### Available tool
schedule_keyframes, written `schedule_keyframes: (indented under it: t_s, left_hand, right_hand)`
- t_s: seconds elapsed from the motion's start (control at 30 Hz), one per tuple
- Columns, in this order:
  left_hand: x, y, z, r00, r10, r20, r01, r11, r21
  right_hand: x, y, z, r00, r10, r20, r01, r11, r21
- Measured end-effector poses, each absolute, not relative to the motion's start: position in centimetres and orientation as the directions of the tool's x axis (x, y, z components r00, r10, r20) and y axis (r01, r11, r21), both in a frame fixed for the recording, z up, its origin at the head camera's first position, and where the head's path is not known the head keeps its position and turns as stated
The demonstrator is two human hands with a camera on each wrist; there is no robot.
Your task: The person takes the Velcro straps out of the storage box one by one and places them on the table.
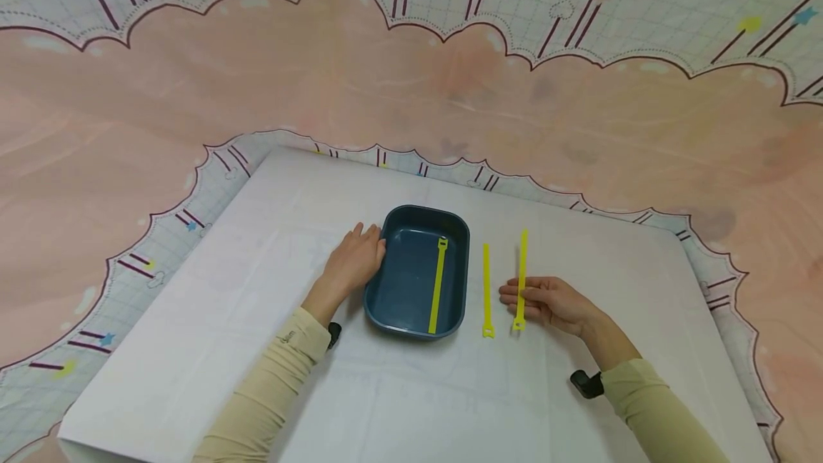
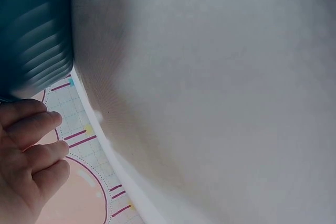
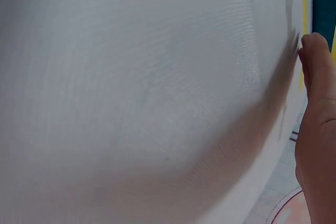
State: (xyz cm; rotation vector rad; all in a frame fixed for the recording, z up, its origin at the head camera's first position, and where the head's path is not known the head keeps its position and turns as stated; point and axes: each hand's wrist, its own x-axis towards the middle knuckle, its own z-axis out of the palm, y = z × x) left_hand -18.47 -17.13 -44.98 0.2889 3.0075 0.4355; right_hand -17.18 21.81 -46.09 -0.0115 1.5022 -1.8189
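Note:
A dark blue tray (image 1: 392, 324) stands on the white table, and one yellow cable tie (image 1: 437, 288) lies inside it. My left hand (image 1: 353, 259) rests against the tray's left side, fingers loosely bent; the left wrist view shows these fingers (image 2: 39, 127) beside the ribbed outer wall. To the right of the tray, my right hand (image 1: 556, 302) pinches a second yellow cable tie (image 1: 524, 256) between thumb and fingers, its slotted head towards me. A third yellow cable tie (image 1: 486, 288) lies on the table between the tray and that hand.
The white table (image 1: 424, 399) has its far edge beyond the tray. Patterned pink and white cloth (image 1: 386, 91) surrounds it. A black wrist camera (image 1: 586, 384) sits on the right wrist, and another black camera (image 1: 334, 335) on the left.

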Motion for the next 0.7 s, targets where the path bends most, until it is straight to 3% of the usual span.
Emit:
schedule_keyframes:
  t_s: [0.7]
  left_hand:
    - [-18.48, -17.11, -45.05, -0.977, 0.209, -0.037, 0.19, 0.938, 0.289]
  right_hand:
    - [-17.51, 21.54, -46.74, -0.745, -0.387, -0.544, 0.507, 0.203, -0.838]
